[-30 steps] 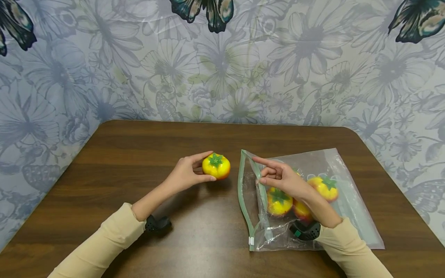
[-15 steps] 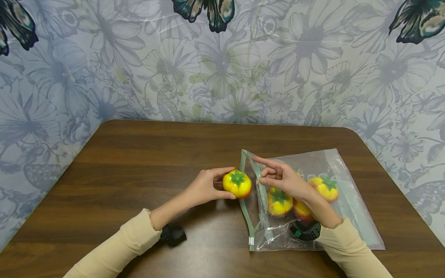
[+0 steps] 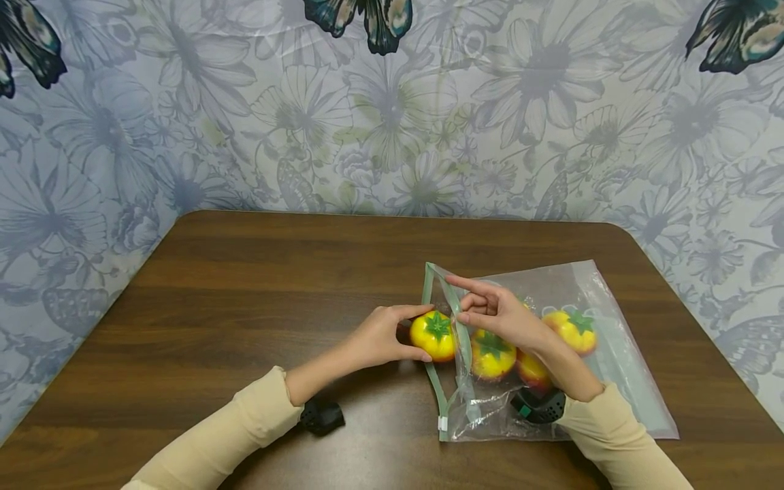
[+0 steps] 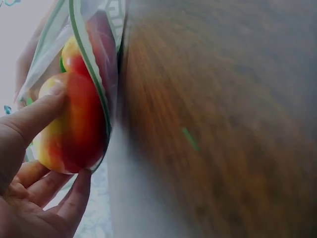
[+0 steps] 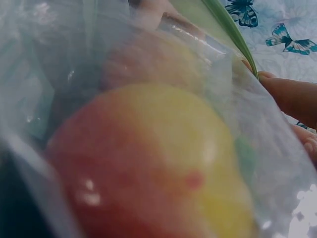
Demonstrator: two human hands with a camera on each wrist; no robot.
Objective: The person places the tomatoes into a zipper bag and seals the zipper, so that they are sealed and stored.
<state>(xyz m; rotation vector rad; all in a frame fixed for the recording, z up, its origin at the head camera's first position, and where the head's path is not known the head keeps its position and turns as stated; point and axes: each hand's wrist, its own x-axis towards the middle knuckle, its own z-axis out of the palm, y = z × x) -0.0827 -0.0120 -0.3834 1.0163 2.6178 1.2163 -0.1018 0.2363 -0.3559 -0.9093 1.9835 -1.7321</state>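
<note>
In the head view, my left hand [image 3: 378, 337] grips a yellow-red persimmon-like fruit [image 3: 433, 341] with a green leafy top. This fruit sits in the mouth of a clear zip bag [image 3: 625, 381] with a green-edged opening facing left. The left wrist view shows my thumb on the fruit [image 4: 74, 124] and my fingers beneath it, the green rim beside it. My right hand [image 3: 510, 318] pinches the upper edge of the bag's mouth and holds it apart. Several similar fruits, such as one fruit [image 3: 493, 357] near the opening, lie inside, partly hidden by my right hand and arm.
The bag lies on a brown wooden table [image 3: 275, 265]. A white slider [image 3: 443, 424] is at the near end of the bag's green rim. Behind the table stands a wall [image 3: 392, 136] with flowers and butterflies. Each wrist wears a black device [image 3: 322, 416].
My left hand has carried its fruit right and toward me, from left of the bag into the bag's mouth. My right hand and the bag have stayed in place.
</note>
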